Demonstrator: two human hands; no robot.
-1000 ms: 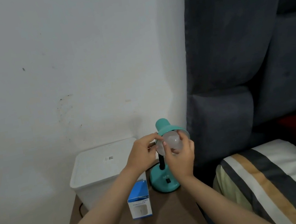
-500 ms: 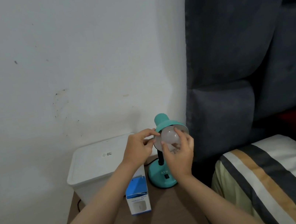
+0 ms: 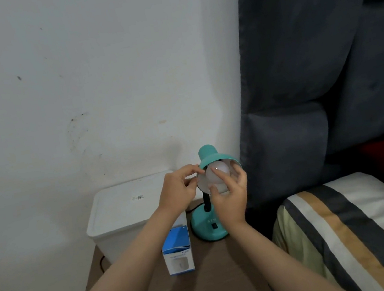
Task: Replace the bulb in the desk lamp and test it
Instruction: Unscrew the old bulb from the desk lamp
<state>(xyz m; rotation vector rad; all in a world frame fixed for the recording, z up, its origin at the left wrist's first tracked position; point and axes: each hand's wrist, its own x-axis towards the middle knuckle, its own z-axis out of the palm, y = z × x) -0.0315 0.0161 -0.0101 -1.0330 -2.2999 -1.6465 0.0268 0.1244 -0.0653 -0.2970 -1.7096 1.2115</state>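
The frosted bulb point(image 3: 217, 174) sits inside the mouth of the teal lamp shade point(image 3: 216, 160), and the right hand point(image 3: 230, 196) is closed around it, fingertips spread over the globe from below and in front. The shade's left rim is pinched by the left hand point(image 3: 177, 193). Whether the bulb is being screwed in or out cannot be told; either way it should be turned straight on the socket axis, with light pressure, while the shade is steadied. A blue bulb box point(image 3: 177, 250) stands in front of the shade, left of the lamp base point(image 3: 208, 228).

Box point(image 3: 177, 250) left of lamp point(image 3: 209, 225), bin point(image 3: 121, 214) seemingly behind.
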